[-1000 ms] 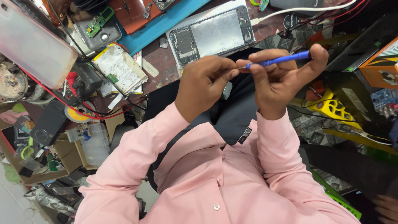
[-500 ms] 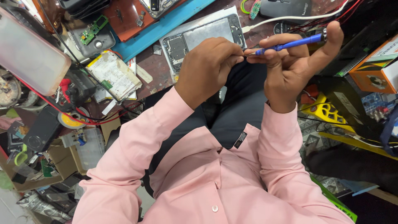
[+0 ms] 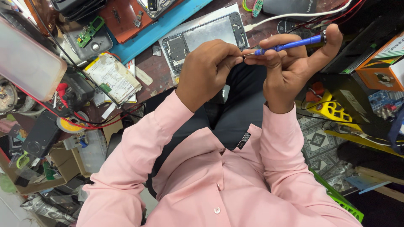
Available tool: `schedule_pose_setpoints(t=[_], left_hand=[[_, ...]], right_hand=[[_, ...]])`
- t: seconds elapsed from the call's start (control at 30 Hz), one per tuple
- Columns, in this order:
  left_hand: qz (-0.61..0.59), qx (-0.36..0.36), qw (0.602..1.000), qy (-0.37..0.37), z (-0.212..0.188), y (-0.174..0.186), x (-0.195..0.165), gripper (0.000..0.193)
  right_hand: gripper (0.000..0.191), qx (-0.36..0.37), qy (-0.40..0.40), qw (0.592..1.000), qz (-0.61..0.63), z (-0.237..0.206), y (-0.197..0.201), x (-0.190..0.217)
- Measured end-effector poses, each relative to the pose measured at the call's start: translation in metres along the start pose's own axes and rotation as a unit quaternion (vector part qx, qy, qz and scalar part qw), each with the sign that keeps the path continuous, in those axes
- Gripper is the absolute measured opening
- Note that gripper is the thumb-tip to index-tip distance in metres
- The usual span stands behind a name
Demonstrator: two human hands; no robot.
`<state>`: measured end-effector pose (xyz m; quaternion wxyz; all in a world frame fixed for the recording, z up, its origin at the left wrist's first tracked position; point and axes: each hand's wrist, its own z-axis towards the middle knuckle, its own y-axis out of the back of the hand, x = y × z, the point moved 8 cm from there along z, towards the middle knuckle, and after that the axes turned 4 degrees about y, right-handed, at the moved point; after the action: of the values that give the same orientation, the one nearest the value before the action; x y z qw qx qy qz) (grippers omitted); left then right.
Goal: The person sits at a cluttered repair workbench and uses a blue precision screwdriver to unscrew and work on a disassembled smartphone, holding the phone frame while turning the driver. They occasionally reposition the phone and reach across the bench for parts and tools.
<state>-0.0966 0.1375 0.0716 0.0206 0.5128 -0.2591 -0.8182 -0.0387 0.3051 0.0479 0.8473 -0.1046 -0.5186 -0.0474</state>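
Frankly, much of the tabletop (image 3: 168,69) is buried under clutter, and its near edge is hidden behind the person's pink sleeves, so little bare surface shows; the only open room is the small gap above the lap, where both hands work. At far left a translucent phone case (image 3: 25,63) is cut off by the frame edge. An opened phone (image 3: 206,40) lies flat with its insides showing, its lower corner covered by the left hand (image 3: 206,71). A worn battery (image 3: 112,77) lies left of it, beside tangled red wires. At far right an orange box (image 3: 385,67) is cut by the frame edge

The right hand (image 3: 288,69) holds a blue screwdriver (image 3: 286,45) level, fingers wrapped round the shaft and the thumb pressed on its rear cap. The left hand's grip is pinched narrow at the screwdriver's metal tip, fingertips (image 3: 235,61) closed together; whatever sits between them is too small to make out, so I cannot tell whether it holds the tip alone or some tiny part. Both hands hover just off the tabletop's edge, near the opened phone
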Motion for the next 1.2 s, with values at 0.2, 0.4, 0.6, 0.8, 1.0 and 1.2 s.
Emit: schedule_pose_setpoints(t=[0.2,0.4,0.6,0.8,1.0,1.2], left_hand=[[0.023,0.004,1.0,-0.019,-0.002,0.003,-0.001,0.01],[0.065,0.001,0.998,-0.021,-0.004,0.004,-0.006,0.01],[0.046,-0.027,0.998,-0.033,0.001,0.024,-0.001,0.011],[0.019,-0.021,1.0,0.001,0.002,0.024,0.008,0.011],[-0.024,0.015,0.999,0.02,-0.005,0.002,0.002,0.013],[-0.034,0.017,0.999,0.026,-0.004,0.003,0.002,0.012]], right_hand=[[0.076,0.046,0.031,0.996,-0.066,-0.001,-0.003,-0.001],[0.081,0.057,0.048,0.992,-0.104,-0.005,-0.005,0.005],[0.083,-0.153,0.031,0.988,0.003,-0.007,0.038,0.007],[0.086,-0.204,0.047,0.978,-0.017,0.001,0.051,0.012],[0.088,-0.129,-0.012,0.991,0.019,-0.024,0.006,0.0],[0.084,-0.114,-0.016,0.993,0.032,-0.017,-0.005,-0.003]])
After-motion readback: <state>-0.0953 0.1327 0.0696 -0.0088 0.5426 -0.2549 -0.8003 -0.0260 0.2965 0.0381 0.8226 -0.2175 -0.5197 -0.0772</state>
